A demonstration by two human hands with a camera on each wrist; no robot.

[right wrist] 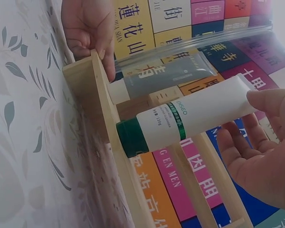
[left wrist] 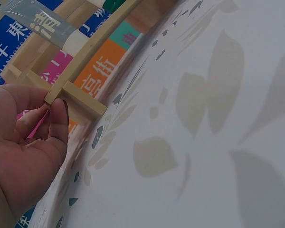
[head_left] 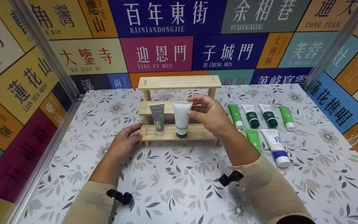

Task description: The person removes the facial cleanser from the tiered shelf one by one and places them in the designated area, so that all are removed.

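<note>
A white tube with a dark green cap (head_left: 181, 119) stands cap down on the lowest step of a small wooden stepped shelf (head_left: 179, 81). My right hand (head_left: 211, 116) pinches its flat upper end between thumb and fingers, plain in the right wrist view too. Just left of it on that step is a grey tube with a white cap (head_left: 158, 118), also cap down. At the shelf's left side my left hand (head_left: 124, 140) pinches the end of the lowest step; the left wrist view shows thumb and fingertips on the wooden edge (left wrist: 88, 59).
To the right on the flower-patterned tabletop (head_left: 172, 186) lie several tubes: green ones such as this green tube (head_left: 287, 116), two white-and-green tubes (head_left: 267, 115), and a larger white tube with a blue band (head_left: 275, 146). Panels with printed signs (head_left: 160, 53) wall the table in.
</note>
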